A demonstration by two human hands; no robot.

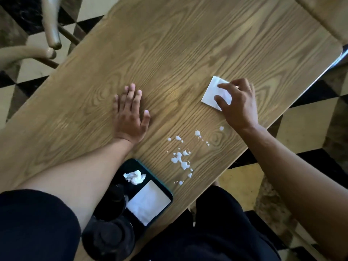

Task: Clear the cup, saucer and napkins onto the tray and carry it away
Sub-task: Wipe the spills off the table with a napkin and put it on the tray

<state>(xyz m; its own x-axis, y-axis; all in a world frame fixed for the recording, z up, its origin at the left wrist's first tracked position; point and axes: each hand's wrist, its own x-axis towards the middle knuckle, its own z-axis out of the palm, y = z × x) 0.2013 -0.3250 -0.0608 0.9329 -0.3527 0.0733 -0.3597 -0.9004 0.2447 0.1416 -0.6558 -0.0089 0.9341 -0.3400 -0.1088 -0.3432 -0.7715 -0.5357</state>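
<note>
A folded white napkin lies on the wooden table near its right edge. My right hand rests on it, thumb and fingertips pressing its near side. My left hand lies flat and open on bare wood at the table's middle. A dark tray sits at the near edge. On it are a crumpled napkin, a flat white napkin and dark shapes that look like the cup and saucer, partly hidden by my left forearm.
Spilled white droplets dot the wood between the tray and my right hand. Chair frames stand at the far left and far right. Checkered floor surrounds the table.
</note>
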